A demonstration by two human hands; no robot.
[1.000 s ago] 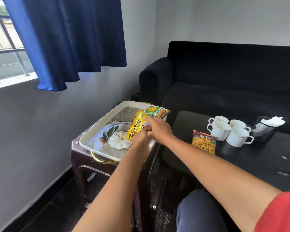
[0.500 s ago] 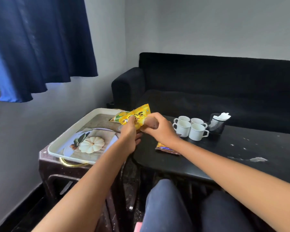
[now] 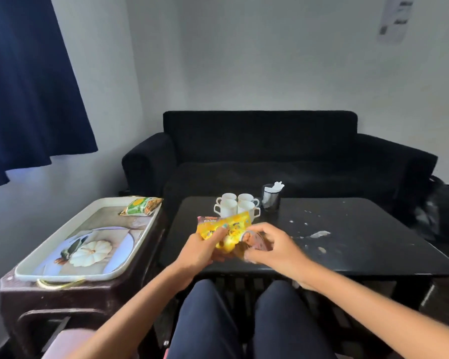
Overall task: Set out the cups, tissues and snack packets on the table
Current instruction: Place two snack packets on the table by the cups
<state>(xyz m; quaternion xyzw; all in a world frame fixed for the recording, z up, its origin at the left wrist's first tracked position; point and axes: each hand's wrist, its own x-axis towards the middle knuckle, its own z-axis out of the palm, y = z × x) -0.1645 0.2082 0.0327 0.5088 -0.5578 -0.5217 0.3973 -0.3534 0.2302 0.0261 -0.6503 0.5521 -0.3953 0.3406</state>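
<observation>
Both my hands hold a yellow snack packet (image 3: 227, 235) just above the near left part of the black table (image 3: 347, 244). My left hand (image 3: 196, 252) grips its left side and my right hand (image 3: 272, 246) pinches its brown right end. Behind it an orange mixture packet (image 3: 208, 219) lies on the table, mostly hidden. Several white cups (image 3: 235, 207) stand grouped further back, beside a dark holder (image 3: 271, 202) with white tissues (image 3: 278, 186). A green snack packet (image 3: 141, 206) lies at the far corner of the picture tray (image 3: 109, 218) on the left.
The tray rests on a brown plastic stool (image 3: 62, 301) left of the table. A black sofa (image 3: 257, 151) stands behind the table. White scraps (image 3: 319, 233) lie on the table's right half. My knees (image 3: 233, 320) are at its front edge. A blue curtain (image 3: 24, 99) hangs at the left.
Both hands have carried the yellow packet from the tray rightwards over the black table. The green packet stays on the tray. My view has turned right.
</observation>
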